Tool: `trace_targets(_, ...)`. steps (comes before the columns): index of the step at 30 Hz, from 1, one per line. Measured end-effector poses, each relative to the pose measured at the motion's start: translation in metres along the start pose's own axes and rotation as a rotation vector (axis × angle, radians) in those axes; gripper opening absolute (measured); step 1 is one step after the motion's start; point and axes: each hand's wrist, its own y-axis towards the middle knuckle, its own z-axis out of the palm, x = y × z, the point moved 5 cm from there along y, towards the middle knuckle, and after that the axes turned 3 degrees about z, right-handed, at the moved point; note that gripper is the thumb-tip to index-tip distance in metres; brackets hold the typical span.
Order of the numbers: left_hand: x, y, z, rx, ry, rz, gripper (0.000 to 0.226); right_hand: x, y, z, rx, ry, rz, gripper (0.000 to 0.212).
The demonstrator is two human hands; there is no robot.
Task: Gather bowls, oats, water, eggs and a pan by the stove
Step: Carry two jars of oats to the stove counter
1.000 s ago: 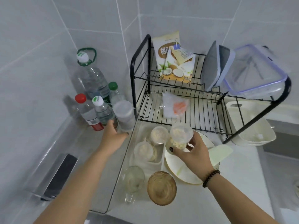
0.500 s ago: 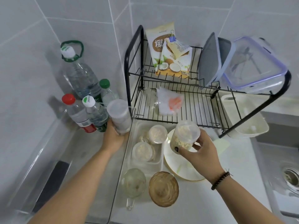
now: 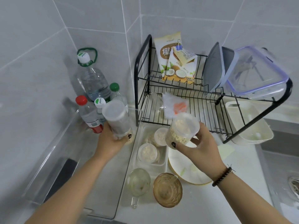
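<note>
Translucent plastic forms the oat jar [image 3: 182, 130], a squat cylinder with a frosted snap lid, tilted, its pale flat flakes visible through the wall. Head view: the right hand [image 3: 201, 147] grips this jar around its lower half, held above the rim of a cream plate [image 3: 189, 173] at about 3 o'clock of centre. The left hand [image 3: 111, 139] is closed round a second lidded jar [image 3: 117, 118], taller, with cloudy walls and a whitish fill, at 9 o'clock, just beside the water bottles [image 3: 92, 101]. These bottles are clear ribbed plastic with red, white and green caps, standing at 10 o'clock in the corner of grey glossy tiles. Two more small lidded tubs [image 3: 152, 146] lie in a clear rectangular tray [image 3: 162, 164] between the hands. At 6 o'clock on the white counter [image 3: 226, 199] sit an amber ribbed glass bowl [image 3: 168, 190] and, touching its left, a clear glass measuring cup [image 3: 138, 183]. At 12 to 2 o'clock a black wire rack [image 3: 191, 110] carries a clipped coconut-print packet [image 3: 175, 62], grey lids and a clear box rimmed in lilac [image 3: 257, 73]. A dark bead bracelet [image 3: 222, 177] circles the right wrist.
</note>
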Motion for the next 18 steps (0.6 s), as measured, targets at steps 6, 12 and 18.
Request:
trace_targets(6, -0.032, -0.025, -0.045, -0.002, 0.147, 0.011, 0.069, 0.07, 0.006, 0.035, 0.268, 0.22, -0.177, 0.075)
trace_targets(12, -0.078, -0.06, -0.074, 0.09, 0.198, -0.02, 0.043, 0.113, -0.009, 0.099, 0.538, 0.229, -0.326, 0.08)
trace_targets(18, -0.096, -0.09, -0.092, 0.115, 0.197, -0.012, 0.049, 0.124, -0.014, 0.124, 0.731, 0.427, -0.281, 0.079)
